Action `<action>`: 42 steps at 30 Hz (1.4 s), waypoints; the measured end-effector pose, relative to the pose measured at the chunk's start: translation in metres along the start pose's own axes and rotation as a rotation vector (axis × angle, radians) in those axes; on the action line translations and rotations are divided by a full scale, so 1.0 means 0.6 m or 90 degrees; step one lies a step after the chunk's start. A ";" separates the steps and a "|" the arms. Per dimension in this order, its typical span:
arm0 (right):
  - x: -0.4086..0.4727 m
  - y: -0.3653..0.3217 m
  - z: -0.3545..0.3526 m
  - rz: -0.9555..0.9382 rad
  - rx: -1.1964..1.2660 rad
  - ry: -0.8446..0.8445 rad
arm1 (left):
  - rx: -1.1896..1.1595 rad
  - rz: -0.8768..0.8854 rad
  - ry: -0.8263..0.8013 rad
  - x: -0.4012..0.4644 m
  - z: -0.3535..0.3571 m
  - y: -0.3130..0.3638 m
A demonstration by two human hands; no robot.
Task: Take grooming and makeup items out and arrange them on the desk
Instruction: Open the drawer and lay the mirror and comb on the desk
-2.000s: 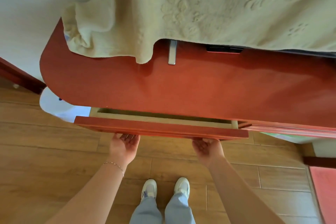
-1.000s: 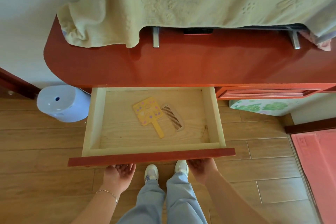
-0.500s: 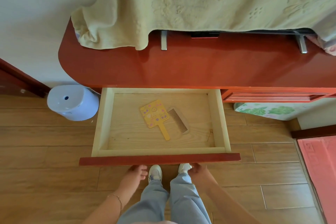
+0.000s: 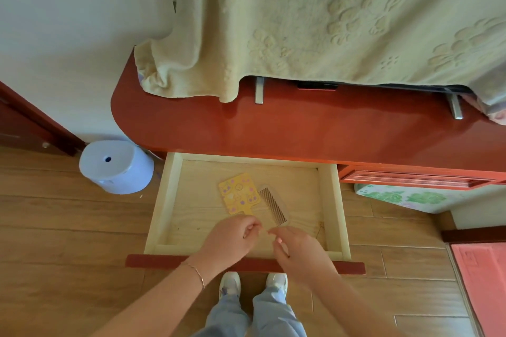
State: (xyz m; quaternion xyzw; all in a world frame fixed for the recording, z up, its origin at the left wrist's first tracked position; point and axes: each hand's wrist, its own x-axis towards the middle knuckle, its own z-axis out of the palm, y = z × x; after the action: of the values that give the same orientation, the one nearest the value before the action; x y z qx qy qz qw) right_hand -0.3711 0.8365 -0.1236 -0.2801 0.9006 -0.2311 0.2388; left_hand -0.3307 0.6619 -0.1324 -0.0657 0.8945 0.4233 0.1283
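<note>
Head view: we are reaching both hands into the open drawer, over its front rim. Our left hand is hovering with fingers curled loosely, just short of the handle of the yellow hand mirror; we cannot tell whether they are touching it. Our right hand is coming in with fingers partly spread, holding nothing, near the lower end of the comb. Mirror and comb are lying side by side, touching or nearly so, around the middle of the drawer floor. We are judging the risks: the thin, flat comb may be slipping from a pinch against the wood, and lifting one item may be dragging the other along. The worktop above is largely draped by a pale towel, with only a bare front strip for arranging; the cloth may be crowding the items. A blue stool is standing on the floor by the drawer's left side, clear of us.
</note>
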 end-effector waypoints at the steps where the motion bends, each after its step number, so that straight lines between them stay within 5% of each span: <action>1: 0.017 0.007 -0.003 0.022 0.003 -0.007 | 0.023 -0.009 0.017 0.018 0.001 -0.008; 9: 0.144 0.061 0.010 0.234 -0.018 -0.038 | 0.117 -0.234 0.070 0.103 0.034 -0.081; 21: 0.192 0.103 0.058 0.350 -0.029 0.006 | 0.307 -0.296 0.057 0.128 0.083 -0.114; 42: 0.180 0.095 0.043 0.373 0.121 -0.028 | 0.126 -0.406 0.088 0.103 0.060 -0.124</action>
State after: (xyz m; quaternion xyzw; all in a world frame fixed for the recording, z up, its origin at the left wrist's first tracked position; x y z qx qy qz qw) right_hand -0.4579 0.8048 -0.2078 0.0105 0.9119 -0.2295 0.3401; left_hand -0.3667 0.6420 -0.2268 -0.3577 0.8722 0.2678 0.1989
